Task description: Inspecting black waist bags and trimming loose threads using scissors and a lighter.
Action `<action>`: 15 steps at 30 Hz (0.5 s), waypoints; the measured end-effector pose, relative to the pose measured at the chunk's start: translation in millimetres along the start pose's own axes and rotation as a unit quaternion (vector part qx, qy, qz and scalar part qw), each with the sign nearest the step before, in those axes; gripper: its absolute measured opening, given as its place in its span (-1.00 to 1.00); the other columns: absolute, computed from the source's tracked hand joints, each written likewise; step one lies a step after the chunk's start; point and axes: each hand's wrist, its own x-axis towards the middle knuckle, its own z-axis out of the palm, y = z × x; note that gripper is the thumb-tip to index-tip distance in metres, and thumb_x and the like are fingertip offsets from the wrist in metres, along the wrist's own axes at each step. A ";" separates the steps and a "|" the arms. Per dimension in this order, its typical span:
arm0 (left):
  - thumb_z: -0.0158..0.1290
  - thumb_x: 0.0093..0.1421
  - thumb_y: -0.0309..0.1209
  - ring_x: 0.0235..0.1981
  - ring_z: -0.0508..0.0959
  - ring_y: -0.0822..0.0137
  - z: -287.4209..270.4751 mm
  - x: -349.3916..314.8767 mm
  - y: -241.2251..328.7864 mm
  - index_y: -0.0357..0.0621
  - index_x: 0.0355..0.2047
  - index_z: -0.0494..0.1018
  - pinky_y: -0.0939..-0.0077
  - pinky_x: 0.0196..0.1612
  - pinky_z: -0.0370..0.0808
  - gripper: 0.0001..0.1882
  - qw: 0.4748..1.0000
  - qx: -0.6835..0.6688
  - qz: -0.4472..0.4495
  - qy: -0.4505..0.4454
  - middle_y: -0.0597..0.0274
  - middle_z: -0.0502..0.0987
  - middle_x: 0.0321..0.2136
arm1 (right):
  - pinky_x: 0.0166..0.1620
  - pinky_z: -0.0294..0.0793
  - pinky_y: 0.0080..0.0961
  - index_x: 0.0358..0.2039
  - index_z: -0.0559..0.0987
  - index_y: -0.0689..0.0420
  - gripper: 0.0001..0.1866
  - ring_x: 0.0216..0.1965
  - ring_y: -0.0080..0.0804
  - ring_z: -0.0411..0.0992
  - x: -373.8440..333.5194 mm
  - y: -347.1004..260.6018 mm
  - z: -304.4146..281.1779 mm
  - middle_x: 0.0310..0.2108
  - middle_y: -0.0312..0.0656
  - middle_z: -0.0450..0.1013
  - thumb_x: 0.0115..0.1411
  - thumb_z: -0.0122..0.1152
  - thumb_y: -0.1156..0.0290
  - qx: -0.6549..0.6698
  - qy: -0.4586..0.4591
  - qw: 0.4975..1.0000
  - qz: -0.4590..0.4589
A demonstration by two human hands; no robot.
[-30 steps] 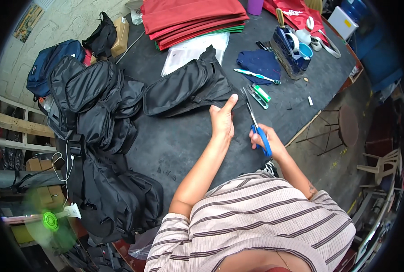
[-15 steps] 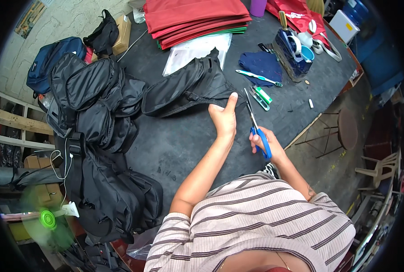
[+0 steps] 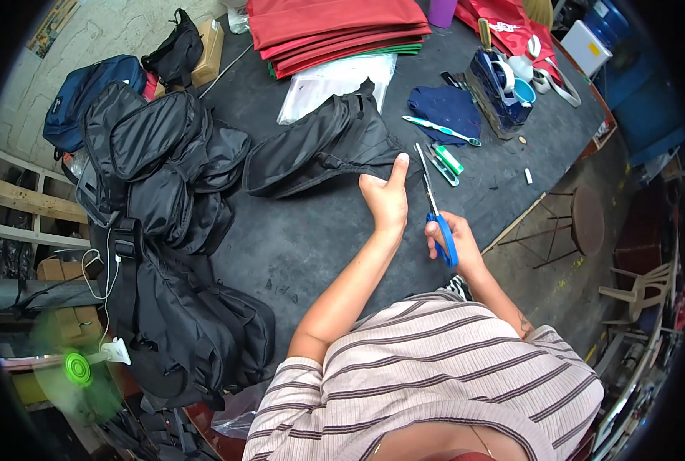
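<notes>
Grasped in the left hand [image 3: 387, 201] is one end of a black bag [image 3: 308, 154], lying well in from the dark table's [image 3: 319, 242] right edge; the right hand [image 3: 462, 240] clasps blue-handled scissors [image 3: 448, 240] nearer that edge

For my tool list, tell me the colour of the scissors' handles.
The scissors' handles are blue; they show best in the head view, in the right hand.

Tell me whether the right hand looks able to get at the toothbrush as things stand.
Probably not cleanly: the right hand grips the blue-handled scissors. The toothbrush itself lies uncovered, partly on the navy cloth, so the held scissors seem the main hindrance.
</notes>
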 end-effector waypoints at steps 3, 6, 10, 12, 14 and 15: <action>0.17 0.01 -0.52 -0.36 0.42 0.46 -3.4 1.2 -1.9 -0.41 -0.34 0.43 0.59 -0.19 0.33 -0.77 1.000 0.017 -0.014 -0.009 0.24 0.50 -0.38 | -0.69 0.20 -0.73 -0.59 0.41 0.16 -0.61 -0.78 -0.67 0.26 0.0 -1.7 0.3 -0.76 -0.36 0.30 0.01 0.29 0.09 -0.015 0.002 1.000 -0.004; 0.17 0.01 -0.53 -0.37 0.41 0.48 -4.3 1.5 -0.5 -0.41 -0.35 0.43 0.60 -0.20 0.33 -0.78 0.999 0.012 -0.027 -0.016 0.25 0.50 -0.38 | -0.72 0.19 -0.73 -0.61 0.41 0.16 -0.62 -0.81 -0.67 0.24 -0.3 -3.7 0.2 -0.79 -0.37 0.29 -0.01 0.31 0.13 -0.023 0.006 1.000 0.001; 0.17 0.01 -0.53 -0.38 0.40 0.51 -1.2 0.6 7.3 -0.40 -0.36 0.43 0.63 -0.22 0.33 -0.79 1.000 -0.009 -0.025 -0.014 0.27 0.49 -0.39 | -0.73 0.20 -0.74 -0.61 0.42 0.17 -0.62 -0.82 -0.67 0.24 -1.3 -7.2 -1.4 -0.79 -0.37 0.29 -0.01 0.32 0.13 -0.016 0.004 1.000 0.004; 0.17 0.01 -0.53 -0.38 0.39 0.51 -1.2 0.9 7.0 -0.40 -0.37 0.43 0.63 -0.22 0.33 -0.79 0.999 -0.011 -0.028 -0.013 0.28 0.48 -0.39 | -0.73 0.20 -0.74 -0.59 0.43 0.17 -0.65 -0.82 -0.67 0.24 -0.9 -9.2 -0.3 -0.79 -0.36 0.29 0.01 0.30 0.15 -0.025 0.005 1.000 0.008; 0.17 0.01 -0.52 -0.46 0.38 0.55 -1.6 0.8 4.1 -0.34 -0.42 0.46 0.66 -0.32 0.34 -0.84 1.000 -0.020 -0.008 -0.004 0.34 0.48 -0.47 | -0.75 0.17 -0.74 -0.57 0.44 0.17 -0.66 -0.83 -0.66 0.25 6.9 -3.4 1.5 -0.78 -0.34 0.31 0.03 0.28 0.16 0.016 0.044 0.998 -0.036; 0.17 0.01 -0.52 -0.46 0.38 0.55 -5.3 1.3 4.7 -0.34 -0.42 0.46 0.66 -0.32 0.34 -0.84 1.000 -0.019 -0.007 -0.004 0.34 0.48 -0.47 | -0.65 0.25 -0.71 -0.55 0.45 0.16 -0.70 -0.73 -0.63 0.33 15.2 -6.2 -1.7 -0.74 -0.33 0.34 0.05 0.26 0.19 0.048 0.052 0.997 -0.035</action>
